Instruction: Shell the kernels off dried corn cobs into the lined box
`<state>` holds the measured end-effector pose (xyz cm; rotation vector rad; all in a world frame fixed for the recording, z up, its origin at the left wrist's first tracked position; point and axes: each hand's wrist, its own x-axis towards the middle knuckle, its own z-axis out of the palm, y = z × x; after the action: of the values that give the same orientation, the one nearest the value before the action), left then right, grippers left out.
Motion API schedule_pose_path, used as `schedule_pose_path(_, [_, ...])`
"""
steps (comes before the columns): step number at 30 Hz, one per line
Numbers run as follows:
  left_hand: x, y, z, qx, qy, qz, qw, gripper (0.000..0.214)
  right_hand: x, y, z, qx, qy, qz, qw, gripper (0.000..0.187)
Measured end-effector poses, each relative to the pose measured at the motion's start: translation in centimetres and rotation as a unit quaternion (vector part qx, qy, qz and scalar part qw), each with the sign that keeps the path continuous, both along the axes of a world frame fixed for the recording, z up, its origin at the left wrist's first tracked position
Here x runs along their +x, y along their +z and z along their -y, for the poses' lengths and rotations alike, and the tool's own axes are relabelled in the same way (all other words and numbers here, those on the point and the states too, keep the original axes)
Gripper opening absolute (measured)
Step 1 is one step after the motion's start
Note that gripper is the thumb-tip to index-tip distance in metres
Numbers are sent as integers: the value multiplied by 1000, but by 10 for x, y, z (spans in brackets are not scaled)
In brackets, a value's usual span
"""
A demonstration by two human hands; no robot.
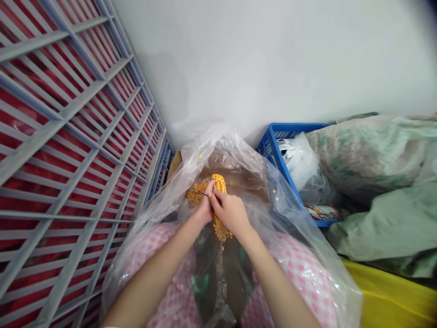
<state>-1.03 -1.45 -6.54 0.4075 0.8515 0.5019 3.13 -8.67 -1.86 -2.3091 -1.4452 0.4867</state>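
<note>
A yellow corn cob [220, 182] stands out above and below my hands, over a clear plastic bag. My right hand [232, 213] is closed round the cob's middle from the right. Against its left side, my left hand [205, 206] is closed, its fingertips touching the cob near my right thumb. A thin dark rod [204, 194] crosses the left fingers; which hand grips it I cannot tell. Loose corn kernels [195, 193] lie in a heap beyond my left hand. The clear plastic bag [290, 223] spreads open across my lap, over pink checked cloth [300, 264].
A grey plastic crate [82, 107] with red contents rises close on the left. To the right, a blue basket [282, 157] holds white plastic bags [300, 161]. Full woven sacks [362, 152] and something yellow [392, 296] are beside it. A white wall [273, 59] stands ahead.
</note>
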Motion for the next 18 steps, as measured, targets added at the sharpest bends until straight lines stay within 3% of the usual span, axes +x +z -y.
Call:
schedule_pose_path(11, [1,-3,3,50,-1,29,998,28,2,-1,-1,2,-3,1,1000,38])
schedule_pose_path(18, [0,1,2,30,12,16,999,36,1,-1,-1,2,2,-4,1000,37])
